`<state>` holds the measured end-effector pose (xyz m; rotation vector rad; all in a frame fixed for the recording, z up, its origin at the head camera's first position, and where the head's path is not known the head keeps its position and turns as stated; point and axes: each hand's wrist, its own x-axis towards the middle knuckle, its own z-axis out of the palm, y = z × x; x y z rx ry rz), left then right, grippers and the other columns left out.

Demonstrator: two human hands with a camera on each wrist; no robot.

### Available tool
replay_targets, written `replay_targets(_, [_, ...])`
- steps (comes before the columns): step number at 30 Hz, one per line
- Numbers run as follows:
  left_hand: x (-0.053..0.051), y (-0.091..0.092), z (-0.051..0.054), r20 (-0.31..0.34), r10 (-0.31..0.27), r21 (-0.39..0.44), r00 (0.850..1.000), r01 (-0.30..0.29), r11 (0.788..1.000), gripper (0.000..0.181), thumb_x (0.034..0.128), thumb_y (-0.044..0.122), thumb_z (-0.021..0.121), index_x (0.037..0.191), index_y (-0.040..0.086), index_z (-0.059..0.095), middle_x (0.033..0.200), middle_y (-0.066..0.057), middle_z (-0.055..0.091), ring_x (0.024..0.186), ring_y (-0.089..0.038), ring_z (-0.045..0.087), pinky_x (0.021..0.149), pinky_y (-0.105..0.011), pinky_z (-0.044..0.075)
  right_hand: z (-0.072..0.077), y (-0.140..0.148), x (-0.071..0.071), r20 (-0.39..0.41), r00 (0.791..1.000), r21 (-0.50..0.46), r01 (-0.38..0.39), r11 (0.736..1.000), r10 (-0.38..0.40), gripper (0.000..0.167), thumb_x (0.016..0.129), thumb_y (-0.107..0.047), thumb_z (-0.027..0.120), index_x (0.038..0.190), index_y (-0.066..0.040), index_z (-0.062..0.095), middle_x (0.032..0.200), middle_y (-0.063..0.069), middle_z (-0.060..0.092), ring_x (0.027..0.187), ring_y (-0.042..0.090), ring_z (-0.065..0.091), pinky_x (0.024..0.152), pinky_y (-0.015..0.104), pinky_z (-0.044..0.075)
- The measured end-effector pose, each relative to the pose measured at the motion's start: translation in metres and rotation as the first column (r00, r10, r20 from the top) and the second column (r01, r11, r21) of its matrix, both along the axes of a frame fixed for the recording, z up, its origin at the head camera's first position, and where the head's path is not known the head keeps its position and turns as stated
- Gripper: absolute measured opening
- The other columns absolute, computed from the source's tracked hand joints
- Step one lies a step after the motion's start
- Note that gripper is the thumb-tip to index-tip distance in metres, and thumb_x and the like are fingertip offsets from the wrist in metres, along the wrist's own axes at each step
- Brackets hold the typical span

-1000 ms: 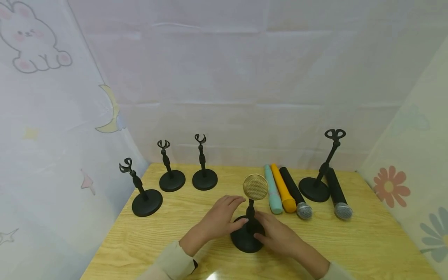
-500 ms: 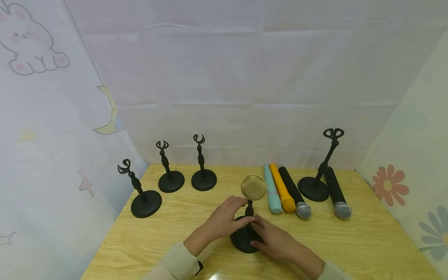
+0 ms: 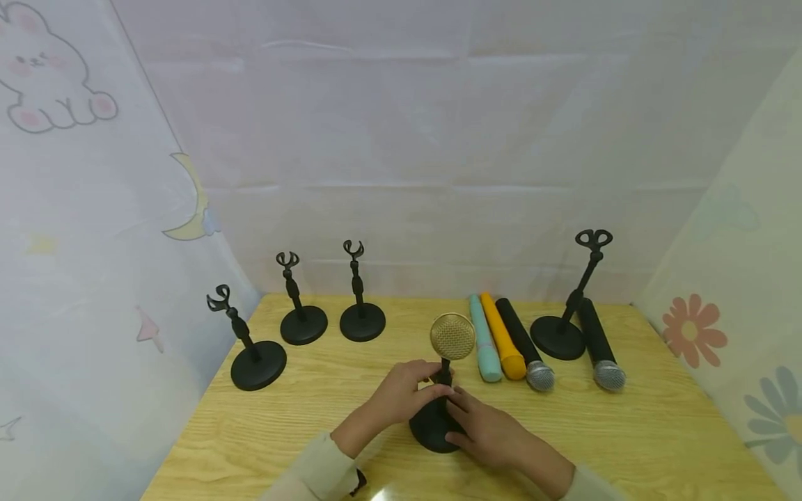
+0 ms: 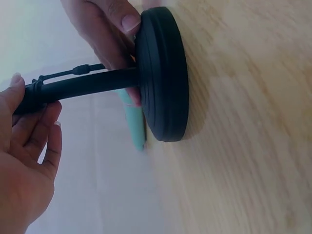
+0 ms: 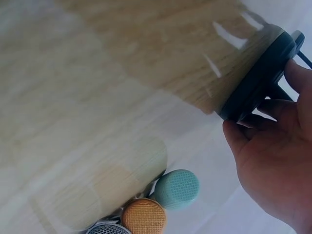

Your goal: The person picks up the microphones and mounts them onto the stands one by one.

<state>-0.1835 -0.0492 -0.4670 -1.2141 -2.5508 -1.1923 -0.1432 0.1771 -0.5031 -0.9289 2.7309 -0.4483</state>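
Observation:
A gold mesh microphone head (image 3: 452, 336) tops a black stand whose round base (image 3: 431, 426) rests on the table. My left hand (image 3: 401, 396) pinches the upright between thumb and fingers; in the left wrist view that hand (image 4: 29, 156) wraps the black pole (image 4: 92, 84) well above the base. My right hand (image 3: 491, 428) grips the base's right side, and the right wrist view shows this hand (image 5: 278, 151) with thumb and fingers on the disc (image 5: 258, 75). How the microphone sits in its clip is hidden.
Three black stands (image 3: 258, 365) (image 3: 303, 325) (image 3: 362, 322) stand at the left, another (image 3: 557, 338) at the back right. Turquoise (image 3: 485, 348), orange (image 3: 504, 341) and black (image 3: 526, 348) microphones lie right of centre; another black one (image 3: 598, 341) lies farther right.
My left hand has moved right and closed round the upright, while my right hand has shifted slightly left on the base. The head view has shifted a little.

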Motion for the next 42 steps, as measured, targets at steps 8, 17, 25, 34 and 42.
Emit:
replay_targets(8, [0.003,0.003,-0.002,-0.016,0.063,0.004,0.998,-0.063,0.998,0.030,0.0988,0.037,0.064,0.121,0.019,0.073,0.104,0.005,0.076,0.091,-0.001,0.067,0.071,-0.017,0.051,-0.001,0.000,0.002,0.005,1.000,0.002,0.010,1.000,-0.010,0.066,0.104,-0.050,0.052,0.149,-0.002,0.050,0.159,0.018,0.037,0.143,0.037,0.043,0.103,0.052,0.048])
replay_targets(17, [0.013,0.007,-0.008,-0.011,0.161,0.014,0.987,-0.161,0.987,0.048,0.1000,0.035,0.062,0.137,0.005,0.064,0.123,-0.007,0.071,0.109,-0.016,0.069,0.079,-0.021,0.057,-0.003,-0.002,0.005,0.011,0.999,0.014,0.031,0.999,-0.031,0.067,0.104,-0.051,0.051,0.149,-0.002,0.050,0.161,0.016,0.035,0.145,0.037,0.038,0.104,0.051,0.048])
replay_targets(25, [0.021,0.014,-0.013,-0.054,0.238,0.120,0.970,-0.230,0.966,0.047,0.0982,0.035,0.066,0.132,0.002,0.067,0.110,-0.008,0.076,0.098,-0.015,0.072,0.073,-0.019,0.057,-0.002,-0.003,0.007,-0.009,0.999,0.017,0.033,0.999,-0.033,0.066,0.104,-0.050,0.050,0.149,-0.002,0.049,0.161,0.016,0.035,0.146,0.037,0.038,0.104,0.051,0.048])
replay_targets(34, [0.015,0.014,-0.004,0.016,0.126,0.144,0.992,-0.127,0.981,0.032,0.0988,0.032,0.067,0.122,0.011,0.073,0.103,-0.003,0.074,0.091,-0.007,0.066,0.071,-0.026,0.058,0.000,-0.003,0.007,-0.022,0.999,0.005,0.024,1.000,-0.024,0.065,0.104,-0.048,0.052,0.149,-0.001,0.049,0.161,0.017,0.035,0.145,0.037,0.039,0.104,0.051,0.048])
replay_targets(42, [-0.013,0.002,-0.001,0.082,-0.163,0.097,0.983,0.155,0.983,0.016,0.0994,0.022,0.067,0.113,0.014,0.071,0.111,-0.003,0.075,0.105,-0.002,0.066,0.087,-0.022,0.055,-0.004,0.000,0.003,-0.008,1.000,-0.005,0.002,1.000,-0.002,0.068,0.104,-0.051,0.048,0.149,-0.001,0.049,0.161,0.018,0.034,0.146,0.038,0.037,0.104,0.051,0.048])
